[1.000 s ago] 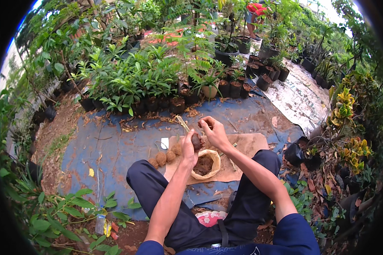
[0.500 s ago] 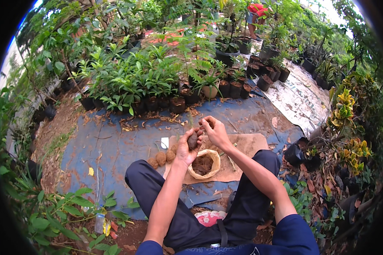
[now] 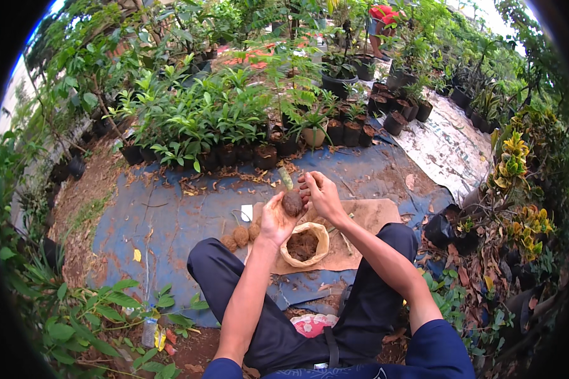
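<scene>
A round brown soil ball (image 3: 292, 203) rests in my left hand (image 3: 274, 220), whose fingers cup it from the left and below. Out of its top stands a thick pale-green stem cutting (image 3: 286, 179), tilted slightly left. My right hand (image 3: 323, 196) is at the ball's right side, fingers curled in; whatever is between them is hidden. Beneath both hands an open cream sack (image 3: 324, 247) with a rolled rim holds loose brown fibre (image 3: 302, 245). Several fibre-covered balls (image 3: 241, 237) lie in a row left of the sack.
A brown board (image 3: 379, 218) lies under the sack on a blue tarp (image 3: 171, 215). Potted seedlings (image 3: 215, 120) line the tarp's far side. A white sheet (image 3: 446, 148) spreads at the right. A plastic bottle (image 3: 149, 331) lies at lower left. A person in red (image 3: 383, 14) stands far back.
The soil ball has turned in my left hand, and its stem cutting now shows clearly above it. My right hand has shifted slightly right and down, staying beside the ball.
</scene>
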`<state>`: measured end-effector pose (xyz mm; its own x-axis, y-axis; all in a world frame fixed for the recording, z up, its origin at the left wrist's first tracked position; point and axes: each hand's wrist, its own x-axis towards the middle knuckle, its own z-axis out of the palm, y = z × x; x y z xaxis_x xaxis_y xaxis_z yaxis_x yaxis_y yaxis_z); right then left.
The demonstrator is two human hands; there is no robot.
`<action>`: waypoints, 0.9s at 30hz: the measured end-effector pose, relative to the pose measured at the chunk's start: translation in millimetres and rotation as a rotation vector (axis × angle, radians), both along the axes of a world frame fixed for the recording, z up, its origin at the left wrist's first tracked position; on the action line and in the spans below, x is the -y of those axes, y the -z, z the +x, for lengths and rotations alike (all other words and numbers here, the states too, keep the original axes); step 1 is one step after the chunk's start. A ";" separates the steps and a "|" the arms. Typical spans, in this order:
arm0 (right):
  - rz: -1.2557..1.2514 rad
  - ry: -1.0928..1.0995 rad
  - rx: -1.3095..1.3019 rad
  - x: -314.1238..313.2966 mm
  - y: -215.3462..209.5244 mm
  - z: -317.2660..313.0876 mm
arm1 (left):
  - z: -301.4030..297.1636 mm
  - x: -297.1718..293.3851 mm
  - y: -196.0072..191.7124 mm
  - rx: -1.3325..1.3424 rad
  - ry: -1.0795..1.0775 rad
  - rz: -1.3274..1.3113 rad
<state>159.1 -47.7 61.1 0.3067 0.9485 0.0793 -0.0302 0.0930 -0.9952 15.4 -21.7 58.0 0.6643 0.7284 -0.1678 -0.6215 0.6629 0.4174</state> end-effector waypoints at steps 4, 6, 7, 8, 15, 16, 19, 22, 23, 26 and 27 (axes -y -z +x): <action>0.091 0.063 0.141 -3.4 2.1 1.7 | -2.2 -5.3 6.6 0.049 0.020 -0.042; 0.123 0.108 0.217 -5.9 4.6 1.6 | -5.6 -9.6 14.0 0.133 0.064 -0.144; 0.148 0.094 0.228 -6.3 5.8 1.6 | -6.5 -10.4 17.4 0.194 0.086 -0.128; 0.142 0.087 0.228 -6.4 6.7 1.7 | -7.2 -10.8 20.0 0.189 0.077 -0.159; 0.093 0.058 0.117 -4.6 6.0 -1.4 | -5.5 -16.3 26.1 0.037 0.026 -0.212; 0.097 0.059 0.124 -4.5 5.6 -1.5 | -5.6 -15.7 26.8 -0.004 0.008 -0.116; 0.089 0.054 0.148 -4.0 5.3 -1.6 | -7.1 -13.6 22.9 -0.073 0.001 0.030; 0.082 0.036 0.170 -2.6 5.6 -0.6 | -5.1 -6.5 9.4 -0.186 -0.068 0.033; 0.089 0.039 0.177 -2.7 5.6 -0.8 | -2.6 -2.6 4.1 -0.152 -0.088 0.016; 0.093 0.041 0.160 -2.3 5.5 -1.4 | 0.9 5.4 -6.3 -0.186 -0.150 -0.080; 0.092 0.041 0.149 -2.4 5.3 -1.6 | -1.3 5.5 -7.0 -0.173 -0.134 -0.057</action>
